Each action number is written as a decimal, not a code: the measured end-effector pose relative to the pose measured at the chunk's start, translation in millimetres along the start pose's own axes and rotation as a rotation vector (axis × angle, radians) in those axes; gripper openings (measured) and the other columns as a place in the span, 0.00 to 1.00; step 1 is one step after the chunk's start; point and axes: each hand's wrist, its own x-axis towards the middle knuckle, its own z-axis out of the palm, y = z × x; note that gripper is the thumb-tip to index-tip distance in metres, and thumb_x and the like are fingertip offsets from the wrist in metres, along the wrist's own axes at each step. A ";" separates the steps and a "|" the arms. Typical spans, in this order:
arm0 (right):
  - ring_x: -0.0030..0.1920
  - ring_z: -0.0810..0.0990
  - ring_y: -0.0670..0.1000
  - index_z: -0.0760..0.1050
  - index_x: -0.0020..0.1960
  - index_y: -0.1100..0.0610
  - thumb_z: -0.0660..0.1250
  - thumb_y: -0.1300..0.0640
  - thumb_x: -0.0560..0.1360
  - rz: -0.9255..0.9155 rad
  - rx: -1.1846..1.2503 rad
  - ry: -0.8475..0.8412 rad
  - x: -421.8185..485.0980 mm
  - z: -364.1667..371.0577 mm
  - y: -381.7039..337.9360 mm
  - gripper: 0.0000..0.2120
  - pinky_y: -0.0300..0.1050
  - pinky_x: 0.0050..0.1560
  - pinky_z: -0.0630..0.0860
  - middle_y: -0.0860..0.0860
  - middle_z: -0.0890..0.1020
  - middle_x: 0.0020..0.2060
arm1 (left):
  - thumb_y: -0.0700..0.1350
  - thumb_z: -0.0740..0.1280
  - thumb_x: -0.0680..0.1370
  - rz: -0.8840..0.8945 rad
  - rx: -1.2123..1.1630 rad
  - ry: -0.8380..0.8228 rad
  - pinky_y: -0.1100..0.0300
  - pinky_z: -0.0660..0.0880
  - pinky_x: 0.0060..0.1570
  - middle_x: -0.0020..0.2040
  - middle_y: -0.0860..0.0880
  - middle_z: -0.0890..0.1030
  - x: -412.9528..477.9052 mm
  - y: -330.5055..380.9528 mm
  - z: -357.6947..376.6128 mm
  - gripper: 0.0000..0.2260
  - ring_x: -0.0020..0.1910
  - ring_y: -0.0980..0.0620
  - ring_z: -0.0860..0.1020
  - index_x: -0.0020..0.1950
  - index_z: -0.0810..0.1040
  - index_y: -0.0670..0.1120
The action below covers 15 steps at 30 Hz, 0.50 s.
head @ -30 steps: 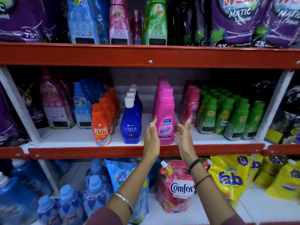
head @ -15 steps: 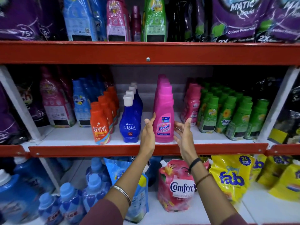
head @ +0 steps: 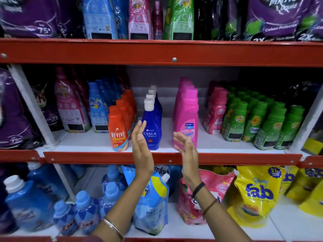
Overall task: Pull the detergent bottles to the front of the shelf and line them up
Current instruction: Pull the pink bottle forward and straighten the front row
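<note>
On the middle shelf (head: 97,143) stand rows of bottles running front to back: orange Revive bottles (head: 118,130), blue Ujala bottles (head: 153,126) with white caps, and pink Vanish bottles (head: 187,117). My left hand (head: 141,147) is raised flat with fingers apart, in front of the left side of the front Ujala bottle. My right hand (head: 186,148) is open too, palm turned left, in front of the lower left of the front Vanish bottle. Neither hand holds anything. Both hover at the red shelf lip (head: 104,157).
Right of the Vanish row stand small pink bottles (head: 215,117) and several green Comfort bottles (head: 262,124). Pink and blue refill pouches (head: 73,109) fill the left. The lower shelf holds blue bottles (head: 83,212), Comfort pouches (head: 206,194) and yellow Fab packs (head: 257,194).
Both hands have left the sides of the pink Vanish bottle and shifted left. They now frame the gap between the Ujala and Vanish rows. The camera has also drifted slightly.
</note>
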 end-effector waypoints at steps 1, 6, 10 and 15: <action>0.63 0.76 0.46 0.73 0.59 0.47 0.51 0.39 0.75 0.027 -0.003 -0.034 0.9 10.4 2.5 0.21 0.47 0.67 0.70 0.48 0.78 0.61 | 0.59 0.47 0.80 -0.028 0.028 0.002 0.66 0.59 0.72 0.73 0.51 0.69 5.4 -0.6 -5.2 0.19 0.73 0.59 0.64 0.67 0.68 0.61; 0.72 0.65 0.47 0.61 0.73 0.53 0.52 0.23 0.62 0.178 -0.011 -0.028 14.7 54.2 3.0 0.48 0.52 0.75 0.59 0.51 0.67 0.73 | 0.60 0.45 0.79 -0.164 0.049 -0.082 0.61 0.59 0.74 0.73 0.55 0.66 27.8 -13.3 -17.6 0.27 0.71 0.61 0.64 0.74 0.64 0.51; 0.63 0.75 0.45 0.69 0.66 0.52 0.51 0.25 0.67 0.213 0.062 0.014 26.2 63.0 5.4 0.40 0.47 0.66 0.70 0.52 0.75 0.66 | 0.71 0.45 0.75 -0.228 0.002 -0.153 0.47 0.64 0.73 0.73 0.52 0.69 35.6 -23.8 -21.4 0.33 0.72 0.55 0.67 0.73 0.67 0.55; 0.47 0.82 0.36 0.72 0.58 0.53 0.49 0.35 0.71 0.180 0.067 0.007 29.7 61.4 12.8 0.28 0.33 0.45 0.77 0.48 0.81 0.51 | 0.78 0.48 0.71 -0.273 -0.047 -0.195 0.41 0.67 0.70 0.71 0.52 0.72 39.0 -31.6 -27.2 0.28 0.70 0.51 0.70 0.61 0.73 0.69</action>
